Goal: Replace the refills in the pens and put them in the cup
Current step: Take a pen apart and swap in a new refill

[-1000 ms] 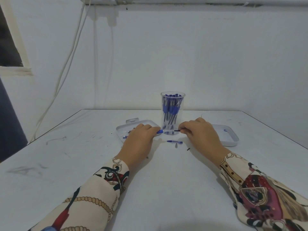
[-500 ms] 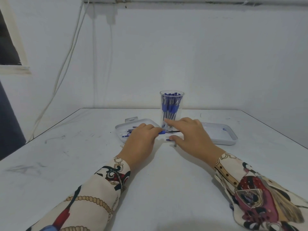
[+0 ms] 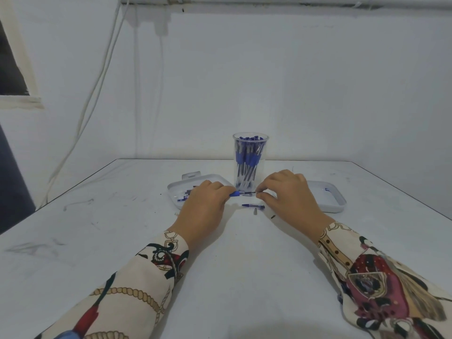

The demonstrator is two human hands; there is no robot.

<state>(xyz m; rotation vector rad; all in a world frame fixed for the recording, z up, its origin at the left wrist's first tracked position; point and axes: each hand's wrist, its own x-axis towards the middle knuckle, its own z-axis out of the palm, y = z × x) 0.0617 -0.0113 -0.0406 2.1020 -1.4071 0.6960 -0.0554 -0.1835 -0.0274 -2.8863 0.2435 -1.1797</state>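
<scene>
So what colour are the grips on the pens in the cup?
Blue, on the pens in the clear cup, head view.

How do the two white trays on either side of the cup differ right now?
The left white plastic tray holds several blue pen parts; the right white plastic tray shows only one small blue piece. The left tray shows a handle tab at its far edge; none shows on the right tray. Both lie flat beside the clear plastic cup of blue pens.

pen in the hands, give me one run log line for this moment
left hand: grips pen | right hand: pinches its other end | cup: upright, holds pens | loose pen part: on table
</scene>
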